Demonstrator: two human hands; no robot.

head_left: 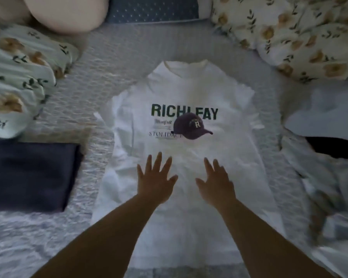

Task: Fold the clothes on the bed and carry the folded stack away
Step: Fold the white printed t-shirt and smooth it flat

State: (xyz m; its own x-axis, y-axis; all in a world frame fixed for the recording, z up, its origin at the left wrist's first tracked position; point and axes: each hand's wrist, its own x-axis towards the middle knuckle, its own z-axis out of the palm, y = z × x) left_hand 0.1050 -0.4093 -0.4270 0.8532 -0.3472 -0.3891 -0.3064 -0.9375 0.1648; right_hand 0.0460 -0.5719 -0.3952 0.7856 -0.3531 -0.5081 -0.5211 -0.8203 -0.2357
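My left hand and right hand, fingers spread flat and apart, pressed the white T-shirt at frame centre on the bed.

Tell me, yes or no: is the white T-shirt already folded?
No. The white T-shirt lies spread flat, print up, with both hands open on it.

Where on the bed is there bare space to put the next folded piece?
A bare quilt strip runs between the white T-shirt and the folded navy garment; more lies above the collar, below the blue pillow. The right side is crowded: the unfolded clothes touch the shirt. Both hands lie on the shirt.
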